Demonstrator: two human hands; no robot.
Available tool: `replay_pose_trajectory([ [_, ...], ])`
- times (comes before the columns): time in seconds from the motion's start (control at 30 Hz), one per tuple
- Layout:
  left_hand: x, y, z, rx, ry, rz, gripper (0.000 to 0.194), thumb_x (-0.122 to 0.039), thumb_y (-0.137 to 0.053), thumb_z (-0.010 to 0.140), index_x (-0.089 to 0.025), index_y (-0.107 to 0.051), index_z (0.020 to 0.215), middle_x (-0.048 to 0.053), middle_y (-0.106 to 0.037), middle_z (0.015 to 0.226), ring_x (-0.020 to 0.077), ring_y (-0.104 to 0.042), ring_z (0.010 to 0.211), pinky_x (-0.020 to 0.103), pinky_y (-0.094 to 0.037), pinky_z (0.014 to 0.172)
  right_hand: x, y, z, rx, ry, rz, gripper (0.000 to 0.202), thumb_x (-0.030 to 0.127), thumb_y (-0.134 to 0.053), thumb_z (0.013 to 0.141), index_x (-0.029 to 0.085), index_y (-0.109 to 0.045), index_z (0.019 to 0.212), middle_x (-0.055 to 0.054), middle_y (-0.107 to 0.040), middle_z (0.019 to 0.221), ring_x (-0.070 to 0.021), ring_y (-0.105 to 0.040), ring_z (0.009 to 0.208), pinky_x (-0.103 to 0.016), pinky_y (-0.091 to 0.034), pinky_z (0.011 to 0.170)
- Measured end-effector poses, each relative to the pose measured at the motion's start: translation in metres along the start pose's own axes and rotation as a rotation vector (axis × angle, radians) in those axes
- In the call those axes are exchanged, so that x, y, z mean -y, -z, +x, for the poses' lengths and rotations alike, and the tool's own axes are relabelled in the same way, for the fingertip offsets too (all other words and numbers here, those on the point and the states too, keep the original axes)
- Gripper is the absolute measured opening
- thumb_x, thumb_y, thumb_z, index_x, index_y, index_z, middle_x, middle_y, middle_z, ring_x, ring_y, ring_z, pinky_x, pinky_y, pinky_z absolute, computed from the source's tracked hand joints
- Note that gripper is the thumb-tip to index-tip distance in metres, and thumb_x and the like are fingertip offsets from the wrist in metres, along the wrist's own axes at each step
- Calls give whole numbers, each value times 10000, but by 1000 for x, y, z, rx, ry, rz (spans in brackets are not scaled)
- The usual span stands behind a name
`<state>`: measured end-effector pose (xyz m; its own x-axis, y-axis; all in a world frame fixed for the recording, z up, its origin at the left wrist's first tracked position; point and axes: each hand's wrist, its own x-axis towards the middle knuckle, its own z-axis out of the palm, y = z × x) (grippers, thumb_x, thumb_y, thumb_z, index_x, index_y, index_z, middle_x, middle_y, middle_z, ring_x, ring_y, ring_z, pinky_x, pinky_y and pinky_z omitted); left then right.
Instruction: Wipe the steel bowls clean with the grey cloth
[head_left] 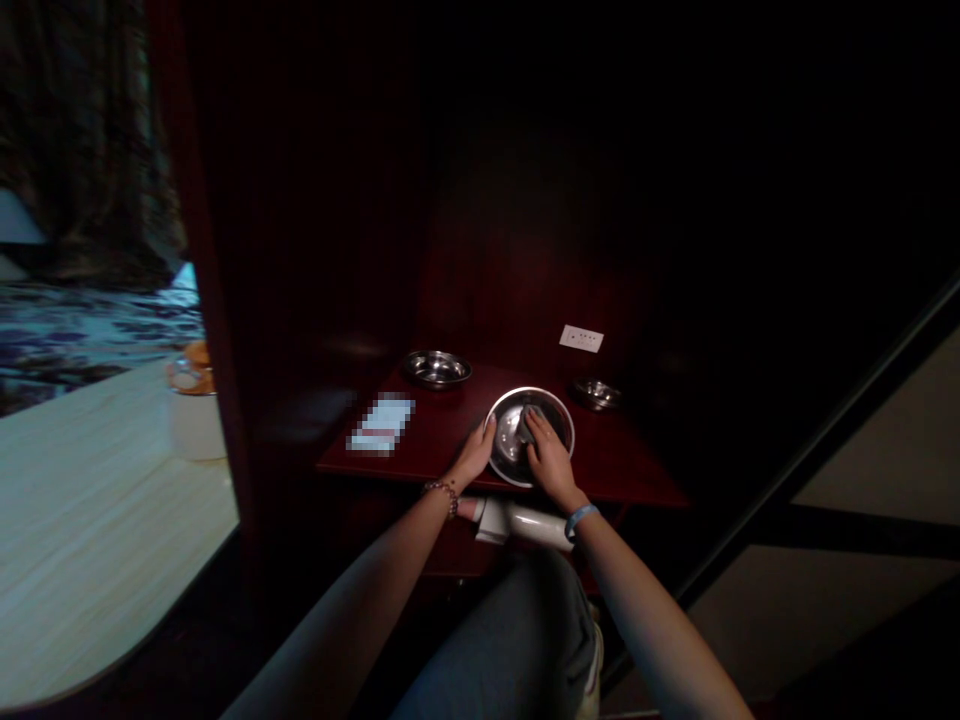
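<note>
A shiny metal bowl (506, 455) is tilted over the front part of a dark red shelf (442, 430). My left hand (474, 452) grips its left rim, fingers closed on the edge. Inside the bowl, my right hand (550, 455) presses a small grey cloth (529, 425) against the metal. Two more metal bowls stand farther back: one bowl (438, 369) at the back left, and a smaller one (597, 394) to the right.
A pale blurred sheet (382, 424) lies on the shelf's left. Below the shelf edge is a white roll (532, 525). A white socket plate (581, 338) is on the back wall. On the left, a light table (97, 500) bears a container (196, 425).
</note>
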<state>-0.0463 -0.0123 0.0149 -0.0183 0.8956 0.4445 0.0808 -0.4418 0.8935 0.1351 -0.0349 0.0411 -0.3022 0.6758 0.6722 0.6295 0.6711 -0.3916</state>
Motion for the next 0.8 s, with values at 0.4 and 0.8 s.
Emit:
replay_pose_trajectory([
  [0.4, 5, 4, 2, -79, 40, 83, 574, -557, -306, 969, -129, -655, 1127, 124, -736, 1031, 238, -680, 1012, 363, -484, 1001, 28, -31, 2, 175, -137, 250, 418, 197, -525, 840, 188, -677, 1229, -87, -672, 1287, -222, -603, 1222, -416, -420, 1107],
  [0.8, -1, 3, -1, -62, 38, 53, 665, -605, -277, 961, -107, -601, 1260, 159, -661, 1278, 239, -602, 1221, 357, -398, 1101, 31, 19, -22, 405, -40, 430, 365, 229, -514, 889, 215, -659, 1223, -73, -658, 1294, -224, -582, 1238, -433, -356, 1151],
])
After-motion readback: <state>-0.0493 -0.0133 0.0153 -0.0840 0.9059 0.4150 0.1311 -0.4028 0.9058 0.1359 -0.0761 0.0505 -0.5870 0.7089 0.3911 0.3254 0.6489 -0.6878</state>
